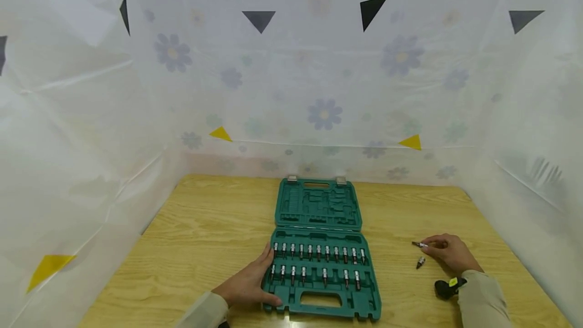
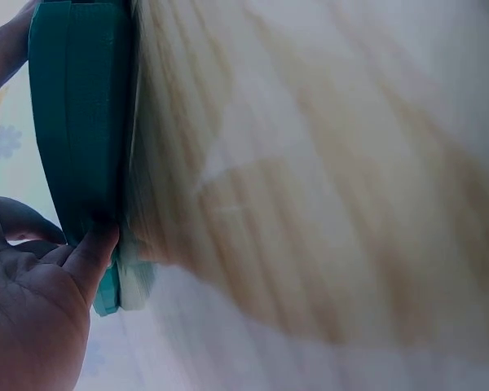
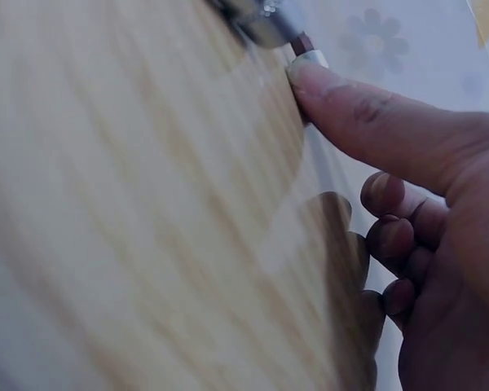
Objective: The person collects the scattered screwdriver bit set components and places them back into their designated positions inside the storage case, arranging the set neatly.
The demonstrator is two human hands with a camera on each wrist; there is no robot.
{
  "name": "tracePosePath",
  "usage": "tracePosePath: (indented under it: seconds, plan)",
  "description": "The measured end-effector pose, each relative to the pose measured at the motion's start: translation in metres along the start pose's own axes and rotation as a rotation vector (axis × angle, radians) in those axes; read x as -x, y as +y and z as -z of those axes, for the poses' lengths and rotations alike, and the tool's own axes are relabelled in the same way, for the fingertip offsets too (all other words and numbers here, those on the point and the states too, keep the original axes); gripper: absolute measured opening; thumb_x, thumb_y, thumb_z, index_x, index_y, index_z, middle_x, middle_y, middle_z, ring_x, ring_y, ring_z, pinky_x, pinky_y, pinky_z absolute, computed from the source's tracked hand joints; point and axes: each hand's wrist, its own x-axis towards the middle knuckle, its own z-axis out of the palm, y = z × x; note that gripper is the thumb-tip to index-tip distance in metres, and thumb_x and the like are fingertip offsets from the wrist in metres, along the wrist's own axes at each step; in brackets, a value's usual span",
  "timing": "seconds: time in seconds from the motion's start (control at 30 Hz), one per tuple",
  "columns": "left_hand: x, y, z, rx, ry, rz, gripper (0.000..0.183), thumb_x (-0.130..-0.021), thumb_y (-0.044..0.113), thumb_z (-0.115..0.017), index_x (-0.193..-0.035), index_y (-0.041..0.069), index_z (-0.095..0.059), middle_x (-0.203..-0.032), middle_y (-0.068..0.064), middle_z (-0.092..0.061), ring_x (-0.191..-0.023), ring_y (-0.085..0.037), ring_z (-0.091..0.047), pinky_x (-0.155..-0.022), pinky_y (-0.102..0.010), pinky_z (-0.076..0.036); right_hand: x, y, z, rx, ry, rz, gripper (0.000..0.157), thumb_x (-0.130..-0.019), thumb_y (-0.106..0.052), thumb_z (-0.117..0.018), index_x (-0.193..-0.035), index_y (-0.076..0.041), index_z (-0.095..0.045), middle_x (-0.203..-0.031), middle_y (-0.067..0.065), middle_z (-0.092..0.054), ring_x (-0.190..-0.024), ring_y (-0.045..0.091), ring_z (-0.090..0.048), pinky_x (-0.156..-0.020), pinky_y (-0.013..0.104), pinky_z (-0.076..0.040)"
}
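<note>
A green plastic tool case (image 1: 321, 311) lies open on the table, its lower half holding two rows of silver bit sockets (image 1: 327, 253). Gaps break up the lower row. My left hand (image 1: 248, 280) rests along the case's left side, fingers at the edge and thumb over the near left corner. In the left wrist view, fingers touch the case wall (image 2: 77, 106). To the right of the case, my right hand (image 1: 448, 253) pinches a small bit socket (image 1: 419, 244) between thumb and fingers, low over the table. Another bit socket (image 1: 420, 262) lies just nearer to me.
The case lid (image 1: 319, 201), with moulded recesses and two latches, lies back toward the far edge of the wooden table (image 1: 200, 227). White flowered sheeting (image 1: 291, 75) encloses the table's back and sides. A black wrist camera (image 1: 444, 289) is strapped at my right wrist.
</note>
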Motion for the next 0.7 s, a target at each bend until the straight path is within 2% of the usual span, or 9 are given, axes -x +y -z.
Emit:
tracePosePath:
  seconds: [0.47, 0.7]
  plan:
    - [0.0001, 0.0012, 0.0005, 0.003, -0.005, 0.0, 0.117, -0.077, 0.049, -0.077, -0.153, -0.002, -0.005, -0.159, -0.02, 0.007, -0.144, -0.038, -0.012, -0.11, -0.057, -0.023, 0.0013, 0.0004, -0.0033, 0.004, 0.015, 0.012, 0.033, -0.093, -0.028, -0.065, -0.112, -0.001, -0.068, -0.113, 0.019, -0.063, -0.094, 0.027, -0.06, -0.079, 0.048, -0.051]
    - [0.0011, 0.0035, -0.0002, 0.002, 0.003, 0.012, 0.118, -0.076, 0.049, -0.078, -0.153, -0.003, -0.005, -0.159, -0.021, 0.006, -0.144, -0.039, -0.013, -0.11, -0.058, -0.024, 0.003, -0.0021, -0.0042, 0.005, 0.049, 0.012, 0.032, -0.093, -0.029, -0.065, -0.11, -0.002, -0.069, -0.115, 0.02, -0.059, -0.099, 0.031, -0.057, -0.08, 0.051, -0.05]
